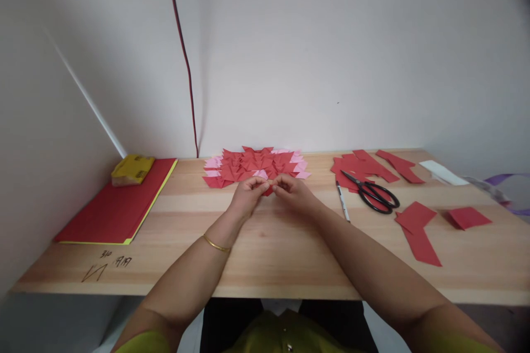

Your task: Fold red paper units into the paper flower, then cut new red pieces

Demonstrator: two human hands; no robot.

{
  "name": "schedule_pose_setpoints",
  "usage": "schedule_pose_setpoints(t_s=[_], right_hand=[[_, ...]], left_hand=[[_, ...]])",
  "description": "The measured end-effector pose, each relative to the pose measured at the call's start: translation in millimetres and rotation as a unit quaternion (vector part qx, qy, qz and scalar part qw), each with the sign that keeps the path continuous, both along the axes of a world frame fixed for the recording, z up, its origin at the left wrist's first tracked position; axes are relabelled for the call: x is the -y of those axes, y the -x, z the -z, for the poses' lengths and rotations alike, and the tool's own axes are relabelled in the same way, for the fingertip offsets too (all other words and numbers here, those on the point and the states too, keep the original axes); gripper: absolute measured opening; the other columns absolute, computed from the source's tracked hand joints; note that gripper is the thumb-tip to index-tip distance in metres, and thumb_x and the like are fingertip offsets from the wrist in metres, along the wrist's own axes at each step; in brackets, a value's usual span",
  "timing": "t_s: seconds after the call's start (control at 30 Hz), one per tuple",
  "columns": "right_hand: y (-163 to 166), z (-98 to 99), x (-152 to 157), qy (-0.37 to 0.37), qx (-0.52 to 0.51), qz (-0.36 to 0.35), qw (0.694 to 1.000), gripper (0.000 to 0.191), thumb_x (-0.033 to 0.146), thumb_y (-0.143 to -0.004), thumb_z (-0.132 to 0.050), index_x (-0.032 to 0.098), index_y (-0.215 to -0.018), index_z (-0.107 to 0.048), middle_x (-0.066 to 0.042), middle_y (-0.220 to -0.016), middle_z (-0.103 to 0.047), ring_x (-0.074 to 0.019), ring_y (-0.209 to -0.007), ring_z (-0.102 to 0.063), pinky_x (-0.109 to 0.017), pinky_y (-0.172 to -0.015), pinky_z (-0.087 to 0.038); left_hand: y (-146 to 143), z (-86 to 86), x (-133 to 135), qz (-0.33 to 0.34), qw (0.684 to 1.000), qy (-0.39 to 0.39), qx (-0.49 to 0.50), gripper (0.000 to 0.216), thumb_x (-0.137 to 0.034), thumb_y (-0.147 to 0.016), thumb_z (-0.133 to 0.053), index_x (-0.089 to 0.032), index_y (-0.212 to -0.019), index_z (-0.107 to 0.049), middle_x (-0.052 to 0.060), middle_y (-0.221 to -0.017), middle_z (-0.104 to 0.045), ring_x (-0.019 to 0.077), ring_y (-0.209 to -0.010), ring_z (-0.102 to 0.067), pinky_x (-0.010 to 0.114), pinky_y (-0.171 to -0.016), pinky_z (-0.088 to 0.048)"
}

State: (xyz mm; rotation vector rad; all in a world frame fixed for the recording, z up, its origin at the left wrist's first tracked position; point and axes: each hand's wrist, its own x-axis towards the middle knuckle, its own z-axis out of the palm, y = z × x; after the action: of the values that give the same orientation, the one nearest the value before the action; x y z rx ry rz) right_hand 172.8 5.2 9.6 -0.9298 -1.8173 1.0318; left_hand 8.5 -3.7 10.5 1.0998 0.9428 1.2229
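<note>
Head view: left hand [247, 194] and right hand [295, 192], each grip clamped on one red paper piece [268, 191]

HIDDEN: red scrap [268, 191] is being mostly covered by the pinching fingertips of left hand [247, 194] and right hand [295, 193]; its shape is not showing | CUT OFF: purple ribbon [507, 179] at 3 o'clock is running off the edge; red cord [182, 55] at 11 o'clock is leaving the top | TOO SMALL: pen marks [107, 266] at 8 o'clock are staying unreadable
</note>
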Motion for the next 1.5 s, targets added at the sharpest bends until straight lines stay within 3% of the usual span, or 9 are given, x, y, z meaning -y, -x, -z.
schedule_pose_setpoints(t_s=[0.13,0.3,0.47,0.67,0.87,1.0,1.17,1.33,1.5], right_hand=[[-1.8,5.0,-4.5,-0.020,0.012,0.056,0.998,0.015,0.032,-0.081,-0.054,0.018,-0.075,-0.053,0.001,-0.068,-0.054,-0.0112,-0.061,-0.047,-0.024,-0.057,-0.038],[-2.8,4.3,-5.2,-0.022,0.010,0.060,0.998,0.013,0.031,-0.081,-0.054,0.019,-0.076,-0.053,0.001,-0.070,-0.055,-0.0117,-0.062,-0.049,-0.025,-0.059,-0.040],[0.0,2.4,-1.7,-0.010,-0.031,0.009,0.999,0.014,0.032,-0.082,-0.056,0.019,-0.087,-0.056,-0.003,-0.082,-0.063,-0.0145,-0.074,-0.059,-0.027,-0.068,-0.046],[2.2,-0.9,1.8,-0.033,0.001,0.020,0.999,0.011,0.030,-0.081,-0.057,0.019,-0.078,-0.057,-0.003,-0.076,-0.065,-0.0143,-0.071,-0.060,-0.026,-0.064,-0.045],[1.5,-2.6,1.5,-0.013,-0.022,0.017,1.000,0.013,0.031,-0.082,-0.055,0.019,-0.076,-0.054,-0.003,-0.075,-0.064,-0.0145,-0.070,-0.060,-0.027,-0.063,-0.046],[2.7,-5.4,3.9,0.001,-0.032,-0.003,0.999,0.014,0.032,-0.081,-0.056,0.019,-0.081,-0.054,-0.003,-0.077,-0.064,-0.0147,-0.071,-0.060,-0.028,-0.066,-0.046],[4.1,-9.3,7.4,-0.007,0.000,0.018,1.000,0.018,0.034,-0.081,-0.057,0.019,-0.073,-0.051,-0.001,-0.071,-0.061,-0.0126,-0.064,-0.055,-0.024,-0.058,-0.041],[1.7,-9.8,5.3,0.008,-0.007,-0.007,1.000,0.020,0.036,-0.083,-0.054,0.019,-0.074,-0.049,0.000,-0.068,-0.056,-0.0106,-0.059,-0.049,-0.023,-0.055,-0.037],[-0.6,-3.5,-0.3,0.019,-0.008,0.014,1.000,0.023,0.039,-0.081,-0.055,0.018,-0.074,-0.050,0.002,-0.066,-0.052,-0.0100,-0.057,-0.043,-0.023,-0.055,-0.035]], left_hand=[[0.4,0.5,-0.6,0.024,0.998,0.044,0.038,0.038,-0.029,-0.057,-0.080,-0.015,-0.090,-0.067,0.003,-0.079,-0.066,0.0128,-0.072,-0.060,0.028,-0.070,-0.047],[1.6,0.9,-2.5,-0.006,0.999,0.030,0.027,0.024,-0.031,-0.062,-0.076,-0.013,-0.076,-0.067,0.003,-0.072,-0.065,0.0115,-0.066,-0.058,0.026,-0.067,-0.047],[3.4,-2.7,-1.4,-0.020,0.995,-0.048,-0.084,0.015,-0.029,-0.067,-0.070,-0.014,-0.071,-0.069,0.003,-0.070,-0.068,0.0135,-0.068,-0.060,0.028,-0.072,-0.046],[5.0,-5.8,1.7,-0.008,0.969,-0.115,-0.219,0.015,-0.028,-0.071,-0.065,-0.015,-0.077,-0.072,0.006,-0.076,-0.070,0.0161,-0.072,-0.062,0.028,-0.072,-0.046],[5.0,4.6,-2.3,0.009,0.989,-0.052,-0.141,0.019,-0.029,-0.071,-0.066,-0.015,-0.082,-0.070,0.005,-0.077,-0.070,0.0137,-0.069,-0.061,0.026,-0.070,-0.046],[3.6,-2.3,1.0,-0.013,0.983,-0.075,-0.169,0.015,-0.027,-0.070,-0.066,-0.015,-0.078,-0.070,0.004,-0.072,-0.069,0.0135,-0.065,-0.059,0.026,-0.066,-0.045],[3.9,-11.1,5.1,-0.009,0.972,-0.114,-0.207,0.010,-0.026,-0.070,-0.066,-0.016,-0.071,-0.069,0.003,-0.070,-0.068,0.0139,-0.066,-0.058,0.025,-0.066,-0.044],[6.5,-4.5,1.4,0.032,0.988,-0.053,-0.143,0.019,-0.033,-0.071,-0.067,-0.015,-0.076,-0.069,0.002,-0.070,-0.066,0.0122,-0.063,-0.056,0.025,-0.064,-0.042],[5.1,-1.1,-0.1,0.068,0.996,0.000,-0.056,0.027,-0.036,-0.069,-0.069,-0.013,-0.085,-0.070,0.005,-0.079,-0.068,0.0138,-0.072,-0.059,0.027,-0.071,-0.044]])
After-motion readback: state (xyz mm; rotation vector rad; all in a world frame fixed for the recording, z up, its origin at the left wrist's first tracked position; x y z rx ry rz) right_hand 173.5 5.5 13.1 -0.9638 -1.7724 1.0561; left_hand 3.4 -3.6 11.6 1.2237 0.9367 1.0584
